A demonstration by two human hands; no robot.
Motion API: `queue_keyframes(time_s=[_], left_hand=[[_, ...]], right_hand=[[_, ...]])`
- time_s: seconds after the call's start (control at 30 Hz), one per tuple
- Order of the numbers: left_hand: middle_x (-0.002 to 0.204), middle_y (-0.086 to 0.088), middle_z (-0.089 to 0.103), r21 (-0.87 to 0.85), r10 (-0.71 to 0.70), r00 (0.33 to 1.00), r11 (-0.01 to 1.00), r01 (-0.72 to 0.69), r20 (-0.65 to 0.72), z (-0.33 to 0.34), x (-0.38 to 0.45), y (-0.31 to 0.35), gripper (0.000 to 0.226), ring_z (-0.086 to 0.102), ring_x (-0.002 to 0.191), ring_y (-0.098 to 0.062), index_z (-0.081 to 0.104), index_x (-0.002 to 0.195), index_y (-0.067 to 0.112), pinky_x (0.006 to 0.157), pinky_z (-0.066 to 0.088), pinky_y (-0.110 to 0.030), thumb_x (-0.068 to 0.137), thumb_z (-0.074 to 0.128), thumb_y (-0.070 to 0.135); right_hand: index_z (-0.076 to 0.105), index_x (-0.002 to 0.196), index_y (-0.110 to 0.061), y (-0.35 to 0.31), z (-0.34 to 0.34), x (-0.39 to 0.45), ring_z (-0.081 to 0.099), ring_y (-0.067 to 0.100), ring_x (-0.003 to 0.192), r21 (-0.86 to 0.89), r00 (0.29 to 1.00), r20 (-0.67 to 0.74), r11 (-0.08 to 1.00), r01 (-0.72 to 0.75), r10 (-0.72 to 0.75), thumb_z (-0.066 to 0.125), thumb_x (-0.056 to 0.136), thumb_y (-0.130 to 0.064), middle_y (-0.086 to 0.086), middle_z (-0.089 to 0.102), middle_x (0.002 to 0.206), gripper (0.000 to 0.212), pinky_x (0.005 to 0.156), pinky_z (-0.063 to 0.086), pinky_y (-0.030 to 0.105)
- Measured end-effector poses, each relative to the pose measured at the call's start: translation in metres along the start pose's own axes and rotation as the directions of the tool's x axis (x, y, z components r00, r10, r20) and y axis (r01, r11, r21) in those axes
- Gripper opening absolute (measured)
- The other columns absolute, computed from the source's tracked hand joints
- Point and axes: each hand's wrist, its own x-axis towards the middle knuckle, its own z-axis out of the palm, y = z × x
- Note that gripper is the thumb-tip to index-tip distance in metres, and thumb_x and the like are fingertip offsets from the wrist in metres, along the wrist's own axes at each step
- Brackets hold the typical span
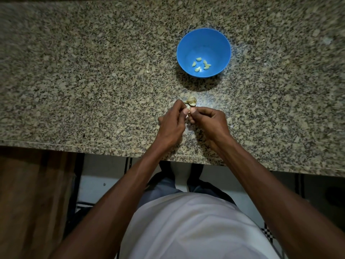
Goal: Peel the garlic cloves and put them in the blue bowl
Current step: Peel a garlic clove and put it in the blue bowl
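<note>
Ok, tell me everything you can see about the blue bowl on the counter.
The round blue bowl, plastic by its look, stands upright on the speckled granite counter, beyond both hands and untouched by them. It has a smooth, deep inside and a plain rim. About six pale peeled garlic cloves lie loose on its bottom. It casts a dark shadow toward the person.

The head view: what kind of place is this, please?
Probably a home kitchen. A speckled granite countertop carries a round blue plastic bowl with peeled garlic cloves in it, and both hands, left hand and right hand, work on a garlic piece over a tiled floor.
</note>
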Motion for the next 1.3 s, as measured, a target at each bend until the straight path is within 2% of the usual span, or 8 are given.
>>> queue_keyframes(time_s=[0.2,0.27,0.37,0.57,0.7,0.9,1.07,1.3], left_hand=[[0.085,0.010,0.063,-0.079,-0.052,0.999,0.996,0.051,-0.006,-0.006,-0.002,-0.001,0.015,0.058,0.075,-0.006,0.054,0.101,0.027,0.082,0.047,-0.042,0.108,0.052,0.040],[0.100,0.007,0.068,-0.204,-0.091,0.994,0.976,0.076,-0.067,-0.011,-0.003,-0.001,0.014,0.066,0.089,-0.008,0.061,0.109,0.021,0.080,0.057,-0.034,0.103,0.064,0.034],[0.112,0.010,0.072,-0.196,-0.021,0.996,0.981,0.004,-0.088,-0.018,-0.002,-0.004,0.018,0.068,0.100,-0.005,0.071,0.117,0.021,0.084,0.060,-0.028,0.099,0.070,0.022],[0.097,0.010,0.078,-0.109,0.047,0.998,0.993,-0.050,-0.030,-0.025,0.004,-0.002,0.008,0.073,0.094,-0.001,0.078,0.102,0.015,0.083,0.057,-0.019,0.095,0.075,0.019],[0.093,0.013,0.077,-0.040,0.039,0.999,0.998,-0.040,-0.027,-0.027,0.005,-0.001,0.005,0.071,0.091,0.003,0.077,0.097,0.020,0.083,0.060,-0.024,0.094,0.076,0.023],[0.091,0.006,0.077,-0.045,-0.054,0.997,0.997,0.056,0.054,-0.030,0.009,0.002,0.014,0.073,0.082,-0.006,0.075,0.096,0.017,0.072,0.058,-0.022,0.089,0.083,0.027],[0.091,0.001,0.078,-0.149,-0.078,0.997,0.986,0.079,0.008,-0.029,0.007,0.001,0.014,0.075,0.088,-0.013,0.076,0.097,0.011,0.081,0.062,-0.032,0.090,0.081,0.022],[0.092,-0.002,0.077,-0.166,-0.087,0.996,0.982,0.088,0.010,-0.023,0.006,0.002,0.010,0.074,0.092,-0.017,0.073,0.099,0.012,0.087,0.063,-0.042,0.093,0.078,0.019]], right_hand=[[0.079,0.104,0.002,-0.002,-0.001,-0.004,0.074,0.011,0.076,0.012,1.000,0.021,1.000,0.005,-0.005,0.080,0.092,-0.012,0.011,0.080,0.088,0.018,0.076,0.060,0.025],[0.078,0.106,0.002,-0.002,-0.003,-0.005,0.075,0.014,0.076,-0.056,0.997,0.039,0.996,0.070,-0.068,0.078,0.094,-0.013,0.012,0.080,0.087,0.019,0.075,0.061,0.026],[0.079,0.105,-0.003,0.001,-0.008,-0.006,0.077,0.021,0.077,-0.208,0.985,0.068,0.963,0.169,-0.158,0.079,0.093,-0.017,0.010,0.080,0.084,0.018,0.076,0.064,0.034],[0.081,0.098,-0.007,0.001,-0.008,-0.008,0.074,0.019,0.072,-0.259,0.970,0.113,0.936,0.239,-0.216,0.081,0.093,-0.023,0.007,0.079,0.080,0.017,0.069,0.063,0.034],[0.081,0.098,-0.009,0.002,-0.011,-0.006,0.076,0.022,0.074,-0.277,0.971,0.118,0.932,0.234,-0.208,0.081,0.092,-0.029,0.007,0.079,0.081,0.020,0.075,0.066,0.042],[0.081,0.096,-0.009,0.001,-0.013,-0.009,0.077,0.026,0.077,-0.246,0.956,0.146,0.927,0.285,-0.255,0.083,0.090,-0.026,0.007,0.079,0.082,0.018,0.070,0.064,0.037],[0.080,0.105,-0.004,0.003,-0.013,-0.010,0.078,0.030,0.090,-0.153,0.953,0.173,0.949,0.276,-0.249,0.082,0.091,-0.016,0.010,0.081,0.096,0.019,0.080,0.066,0.042],[0.079,0.105,-0.004,0.006,-0.015,-0.011,0.078,0.024,0.084,-0.156,0.954,0.144,0.946,0.285,-0.264,0.083,0.091,-0.019,0.008,0.080,0.095,0.021,0.074,0.065,0.036]])
